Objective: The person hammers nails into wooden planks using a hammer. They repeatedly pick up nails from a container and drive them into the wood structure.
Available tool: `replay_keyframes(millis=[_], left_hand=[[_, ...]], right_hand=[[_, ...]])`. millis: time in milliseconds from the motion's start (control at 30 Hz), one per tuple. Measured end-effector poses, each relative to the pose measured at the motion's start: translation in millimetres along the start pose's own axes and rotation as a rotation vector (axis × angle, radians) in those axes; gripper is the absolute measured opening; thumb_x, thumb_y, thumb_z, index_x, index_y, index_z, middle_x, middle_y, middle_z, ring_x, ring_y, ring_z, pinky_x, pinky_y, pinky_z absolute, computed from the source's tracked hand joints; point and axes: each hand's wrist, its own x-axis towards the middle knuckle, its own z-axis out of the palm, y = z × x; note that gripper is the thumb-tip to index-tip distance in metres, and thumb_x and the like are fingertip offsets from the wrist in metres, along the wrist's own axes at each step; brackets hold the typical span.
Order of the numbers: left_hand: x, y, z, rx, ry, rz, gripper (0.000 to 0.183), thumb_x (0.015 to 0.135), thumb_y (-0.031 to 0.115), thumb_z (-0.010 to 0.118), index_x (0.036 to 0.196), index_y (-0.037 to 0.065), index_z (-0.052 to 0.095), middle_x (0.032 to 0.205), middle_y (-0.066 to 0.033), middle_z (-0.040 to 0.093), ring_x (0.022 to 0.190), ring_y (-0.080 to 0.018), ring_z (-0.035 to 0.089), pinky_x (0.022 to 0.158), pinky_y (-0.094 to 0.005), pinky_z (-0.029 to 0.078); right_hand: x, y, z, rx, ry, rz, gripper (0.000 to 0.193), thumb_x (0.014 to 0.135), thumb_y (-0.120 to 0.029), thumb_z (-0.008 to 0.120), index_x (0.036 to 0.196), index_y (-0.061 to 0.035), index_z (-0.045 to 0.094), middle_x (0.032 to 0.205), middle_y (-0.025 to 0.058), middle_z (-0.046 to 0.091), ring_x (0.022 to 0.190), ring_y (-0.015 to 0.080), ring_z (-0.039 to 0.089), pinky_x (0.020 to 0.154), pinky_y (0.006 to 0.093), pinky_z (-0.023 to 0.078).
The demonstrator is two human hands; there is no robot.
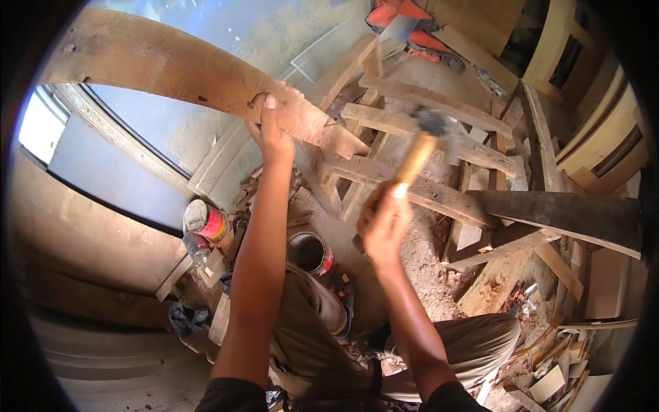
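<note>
Nearest me are my brown trousers, knees bent low over the dusty floor, with wood scraps heaped on it off to my right. To my left lies a crumpled dark bag, and between my forearms an open tin stands on the floor; further left is another tin with a bright red and yellow band. My right hand is closed round the wooden handle of a hammer, which slants up and away from me, its dark head blurred and raised in front of the frame. My left hand is partly closed on the lower edge of a long board, thumb on the near face, the other fingers mostly hidden behind it. A dark curved thing, perhaps a bent nail, shows beside that thumb. The board runs from the upper left down to a narrow end by the near left corner of a rough wooden frame; whether it rests there I cannot tell. The frame's rails cross the floor ahead of me, and beyond its far edge lies an orange and dark cloth.
</note>
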Motion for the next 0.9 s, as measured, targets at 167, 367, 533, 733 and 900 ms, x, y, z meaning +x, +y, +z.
replay_keyframes(millis=[167, 367, 533, 733, 900], left_hand=[[3, 1, -12, 0.049, -0.038, 0.058, 0.052, 0.085, 0.041, 0.057, 0.108, -0.005, 0.052, 0.087, -0.0194, 0.062, 0.083, -0.0297, 0.063, 0.077, -0.0397, 0.052], [-3, -11, -1, -0.008, 0.007, 0.041, 0.05, 0.085, 0.039, 0.057, 0.108, -0.005, 0.053, 0.088, -0.0199, 0.062, 0.082, -0.03, 0.063, 0.076, -0.0396, 0.052], [7, -11, -13, -0.013, -0.036, 0.098, 0.049, 0.085, 0.037, 0.057, 0.108, -0.006, 0.052, 0.088, -0.0201, 0.062, 0.082, -0.0307, 0.063, 0.076, -0.0401, 0.052], [3, -6, 0, -0.002, -0.01, 0.079, 0.05, 0.085, 0.038, 0.058, 0.109, -0.006, 0.052, 0.088, -0.0204, 0.062, 0.081, -0.0311, 0.063, 0.077, -0.0405, 0.052], [2, -11, -16, 0.019, -0.007, 0.062, 0.052, 0.085, 0.039, 0.057, 0.109, -0.007, 0.051, 0.089, -0.0206, 0.062, 0.082, -0.0312, 0.063, 0.077, -0.0403, 0.052]], right_hand=[[5, -8, -3, -0.066, -0.087, 0.183, 0.046, 0.104, -0.045, 0.039, 0.074, -0.0098, 0.046, 0.056, -0.0045, 0.041, 0.046, 0.0061, 0.039, 0.039, 0.0253, 0.032], [0, 10, -8, -0.195, -0.066, 0.03, 0.049, 0.102, -0.053, 0.034, 0.083, -0.0092, 0.043, 0.052, -0.0037, 0.035, 0.037, 0.0058, 0.031, 0.032, 0.0236, 0.023], [-5, 16, -7, -0.184, -0.043, 0.07, 0.046, 0.104, -0.049, 0.035, 0.082, -0.0087, 0.043, 0.052, -0.0043, 0.035, 0.039, 0.005, 0.032, 0.034, 0.023, 0.025], [6, 21, 4, -0.367, -0.093, -0.052, 0.045, 0.104, -0.046, 0.037, 0.078, -0.0101, 0.044, 0.056, -0.0041, 0.041, 0.043, 0.0057, 0.036, 0.037, 0.0241, 0.028], [6, -47, 3, 0.153, 0.057, -0.057, 0.051, 0.102, -0.056, 0.032, 0.081, -0.0101, 0.044, 0.054, -0.0028, 0.037, 0.036, 0.008, 0.032, 0.03, 0.0256, 0.025]])
